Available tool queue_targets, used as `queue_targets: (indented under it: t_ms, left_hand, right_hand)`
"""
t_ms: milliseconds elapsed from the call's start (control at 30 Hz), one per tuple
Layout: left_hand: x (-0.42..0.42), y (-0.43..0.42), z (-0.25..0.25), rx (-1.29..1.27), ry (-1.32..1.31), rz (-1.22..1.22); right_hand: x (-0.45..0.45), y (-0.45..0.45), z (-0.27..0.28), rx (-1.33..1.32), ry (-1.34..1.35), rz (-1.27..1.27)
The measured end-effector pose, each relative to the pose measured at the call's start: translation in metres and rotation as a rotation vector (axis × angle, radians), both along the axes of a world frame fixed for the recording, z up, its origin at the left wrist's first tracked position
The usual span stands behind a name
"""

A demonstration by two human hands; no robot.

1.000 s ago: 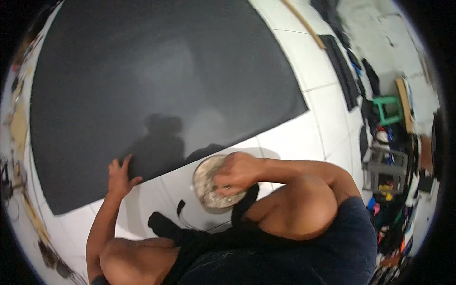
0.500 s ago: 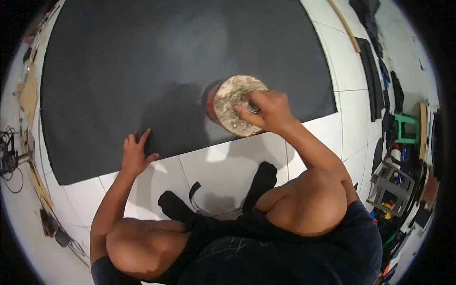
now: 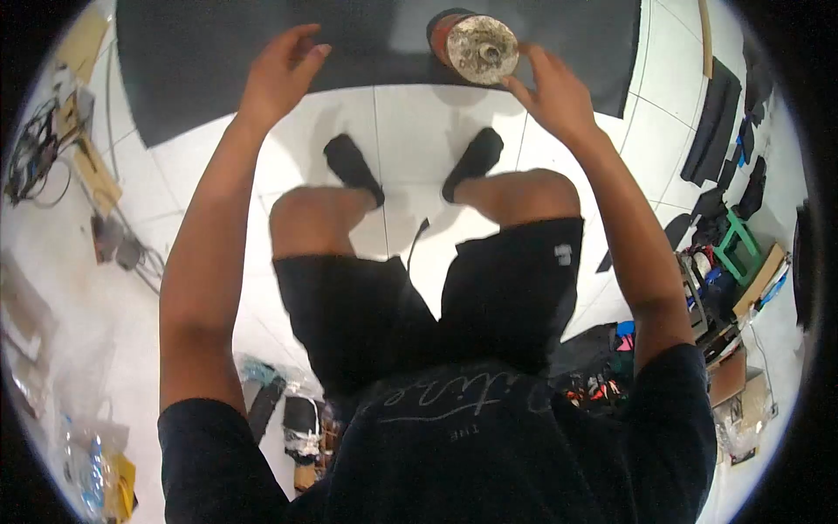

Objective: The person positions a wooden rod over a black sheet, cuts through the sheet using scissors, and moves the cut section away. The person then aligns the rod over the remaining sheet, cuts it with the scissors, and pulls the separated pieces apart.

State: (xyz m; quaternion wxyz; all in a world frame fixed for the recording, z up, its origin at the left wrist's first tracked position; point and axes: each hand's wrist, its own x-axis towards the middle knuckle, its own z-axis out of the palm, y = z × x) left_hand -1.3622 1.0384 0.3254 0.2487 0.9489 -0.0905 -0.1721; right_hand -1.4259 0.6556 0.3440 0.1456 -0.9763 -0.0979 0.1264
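A reddish can (image 3: pixel 442 42) with a round, crusted whitish lid (image 3: pixel 478 68) stands near the front edge of a large dark grey sheet (image 3: pixel 375 61). A small knob rises from the lid's middle. My right hand (image 3: pixel 559 92) is at the lid's right side, thumb and forefinger apart near the rim; I cannot tell whether they touch it. Over the sheet's front edge, further left, hovers my left hand (image 3: pixel 281 77). Its fingers are loosely bent, the thumb stands apart, and it holds nothing.
White floor tiles (image 3: pixel 419 131) lie under my feet. Cables (image 3: pixel 39 166) and wooden pieces sit at the left. On the right are dark fabric strips (image 3: pixel 711 122), a green stool (image 3: pixel 740 249) and assorted clutter. Plastic-wrapped items (image 3: pixel 96 472) lie at lower left.
My view has shifted back, so the sheet and can appear higher. My right hand has left the lid's knob for its right side. The left hand has lifted from the sheet.
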Motion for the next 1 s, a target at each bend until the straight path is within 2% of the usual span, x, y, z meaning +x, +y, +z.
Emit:
queue_targets:
  t_ms: [67,133,167,233,300,367,500,533,600,633,667,733,867,933,1000]
  left_hand:
    - [-0.029,0.002,0.104,-0.188,0.111,-0.01]
    - [-0.06,0.005,0.199,-0.142,0.229,0.02]
    - [-0.078,0.012,0.243,-0.141,0.31,0.019]
    - [-0.114,0.037,0.309,-0.128,0.465,-0.013]
    - [-0.147,0.056,0.374,-0.123,0.656,-0.049]
    - [-0.173,0.065,0.438,-0.194,0.876,-0.033]
    - [-0.213,0.082,0.5,-0.29,1.099,-0.006]
    - [-0.224,0.087,0.507,-0.289,1.076,0.014]
    - [-0.248,0.095,0.514,-0.302,1.062,0.043]
    - [-0.253,0.088,0.527,-0.288,1.041,0.054]
    - [-0.263,0.087,0.53,-0.285,1.015,0.066]
    - [-0.293,0.071,0.535,-0.397,1.078,0.206]
    - [-0.349,0.01,0.536,-0.391,1.083,0.147]
    - [-0.386,-0.019,0.53,-0.417,1.086,0.06]
    - [-0.411,-0.047,0.53,-0.417,1.078,0.084]
  right_hand:
    - [-0.027,0.024,0.087,0.13,0.375,-0.077]
    - [-0.053,0.056,0.184,0.186,0.704,0.007]
    - [-0.086,0.065,0.213,0.216,0.516,0.209]
    - [-0.125,0.095,0.28,0.426,0.898,0.277]
    - [-0.158,0.125,0.34,0.637,0.974,0.321]
    - [-0.16,0.152,0.394,0.652,1.218,0.312]
    - [-0.164,0.185,0.434,0.61,1.093,0.181]
    - [-0.168,0.187,0.435,0.607,1.079,0.21]
    - [-0.18,0.189,0.417,0.758,1.014,0.1]
    - [-0.181,0.19,0.412,0.707,0.917,0.139]
    - [-0.182,0.185,0.408,0.708,0.898,0.162]
    - [-0.189,0.166,0.412,1.077,1.032,-0.223]
    - [-0.193,0.113,0.447,1.068,0.809,-0.4]
    - [-0.204,0.082,0.461,1.028,0.729,-0.338]
    - [-0.221,0.058,0.474,1.075,0.637,-0.344]
